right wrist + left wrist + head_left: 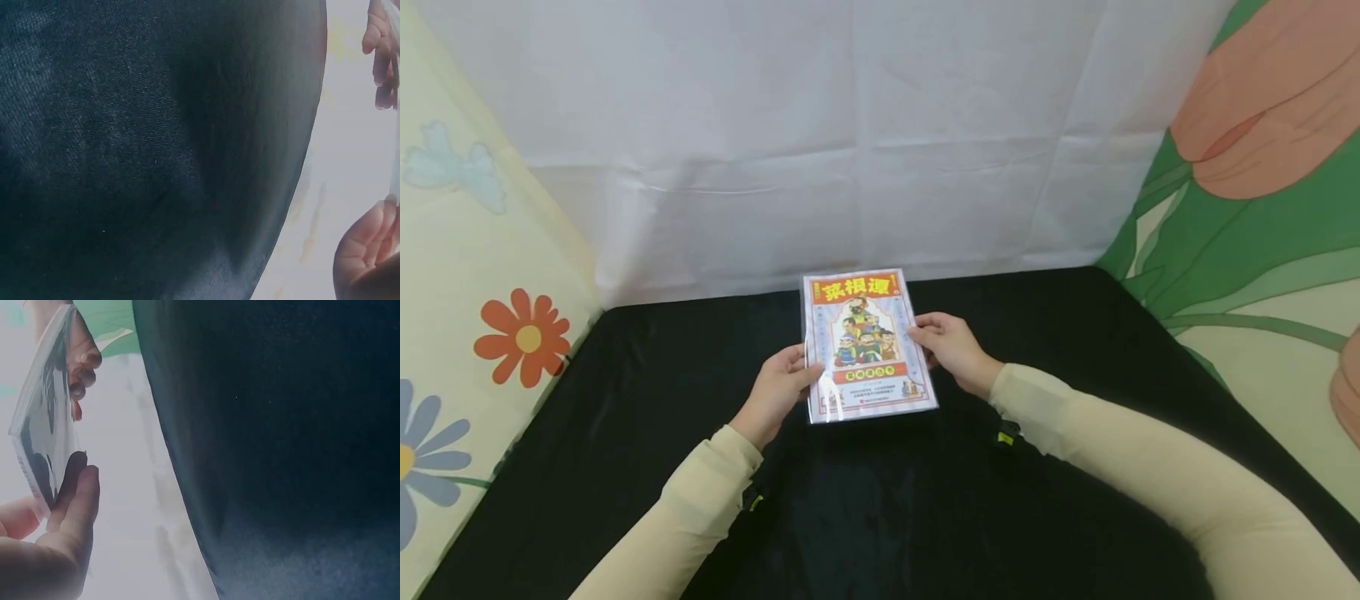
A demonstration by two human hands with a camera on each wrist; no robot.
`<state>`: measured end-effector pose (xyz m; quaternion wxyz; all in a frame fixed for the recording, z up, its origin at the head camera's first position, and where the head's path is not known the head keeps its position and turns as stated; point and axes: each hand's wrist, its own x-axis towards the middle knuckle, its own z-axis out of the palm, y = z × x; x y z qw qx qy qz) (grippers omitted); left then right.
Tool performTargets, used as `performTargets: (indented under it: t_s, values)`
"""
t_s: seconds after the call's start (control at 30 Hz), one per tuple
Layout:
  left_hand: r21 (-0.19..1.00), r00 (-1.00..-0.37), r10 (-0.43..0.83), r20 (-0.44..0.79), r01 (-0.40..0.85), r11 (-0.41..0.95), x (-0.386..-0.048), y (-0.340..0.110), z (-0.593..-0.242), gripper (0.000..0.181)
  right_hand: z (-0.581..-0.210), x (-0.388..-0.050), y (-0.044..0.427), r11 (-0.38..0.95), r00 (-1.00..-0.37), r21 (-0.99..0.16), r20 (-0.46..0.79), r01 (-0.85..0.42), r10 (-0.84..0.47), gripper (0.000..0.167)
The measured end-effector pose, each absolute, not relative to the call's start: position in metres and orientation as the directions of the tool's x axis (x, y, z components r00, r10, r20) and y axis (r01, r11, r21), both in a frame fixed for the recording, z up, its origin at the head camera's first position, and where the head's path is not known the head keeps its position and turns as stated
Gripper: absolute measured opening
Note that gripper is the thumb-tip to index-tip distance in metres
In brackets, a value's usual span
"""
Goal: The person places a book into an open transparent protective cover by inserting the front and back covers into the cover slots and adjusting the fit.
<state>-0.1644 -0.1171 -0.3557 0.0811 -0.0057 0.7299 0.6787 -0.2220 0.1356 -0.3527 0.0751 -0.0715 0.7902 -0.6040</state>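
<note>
A thin book [868, 333] in a shiny clear wrap faces up in the head view, its cover carrying cartoon figures and a red title band with yellow characters. The left hand [778, 387] grips its left edge, thumb on the cover. On the opposite edge the right hand [951, 346] holds it, thumb likewise on top. From the left wrist, the book [47, 419] appears nearly edge-on, with the left hand's fingers [78, 494] beneath it. At the right border of the right wrist view, the right hand [369, 250] shows, and only a sliver of the book.
Black cloth covers the table [865, 517]. Behind it hangs a white curtain [850, 150]. Flower-printed panels stand left [445, 275] and right [1285, 258]. Dark devices are strapped at both wrists, below the cream sleeves.
</note>
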Motion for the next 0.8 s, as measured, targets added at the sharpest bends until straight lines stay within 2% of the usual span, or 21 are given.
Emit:
performTargets:
  t_s: [0.8]
  values:
    - [0.98,-0.99,0.082,-0.115,-0.099,0.171,-0.1731,-0.116,-0.3586,0.038,-0.3518,-0.2238,0.1363,0.255,-0.982,-0.967,-0.03,-0.018,-0.185,0.034]
